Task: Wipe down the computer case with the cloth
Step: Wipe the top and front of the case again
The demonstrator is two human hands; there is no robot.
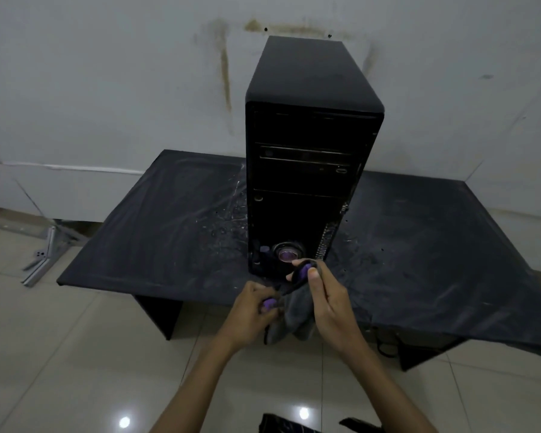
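Observation:
A black computer case (310, 157) stands upright on a low black table (156, 232), its front panel facing me with a round purple-lit button low down. Just in front of the case's base, both my hands hold a grey cloth (294, 320) with a purple patch. My left hand (250, 310) pinches one edge of it. My right hand (325, 298) pinches the other edge higher up, close to the case's bottom front. The cloth hangs down between the two hands, over the table's near edge.
The table top is dusty and scratched, with white marks left of the case. A stained white wall stands behind. Metal brackets (43, 254) lie on the tiled floor at the left. Dark cables (384, 342) hang under the table's right side.

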